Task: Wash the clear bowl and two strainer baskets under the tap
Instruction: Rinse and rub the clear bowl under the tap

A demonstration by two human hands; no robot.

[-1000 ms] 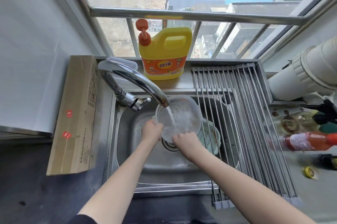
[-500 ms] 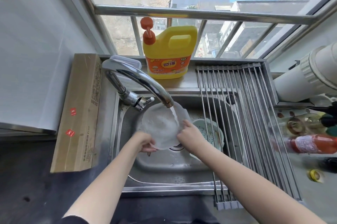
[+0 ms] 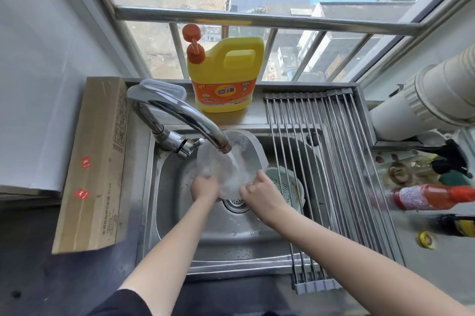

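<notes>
I hold the clear bowl (image 3: 244,151) tilted over the steel sink (image 3: 231,236), under the running tap (image 3: 180,112). Water streams from the spout onto the bowl. My left hand (image 3: 204,187) grips its lower left rim. My right hand (image 3: 259,191) holds its lower right edge. A pale green strainer basket (image 3: 288,184) lies in the sink just right of my right hand, partly under the rack. I cannot make out a second strainer basket apart from it.
A steel roll-up drying rack (image 3: 334,161) covers the sink's right side. A yellow detergent jug (image 3: 223,76) stands on the sill behind the tap. A cardboard box (image 3: 95,161) lies at the left. Bottles (image 3: 431,197) and a white pipe (image 3: 424,102) crowd the right counter.
The bowl has turned in my hands under the stream, now with its rim reaching toward the back of the sink. Both hands came closer together at its lower edge.
</notes>
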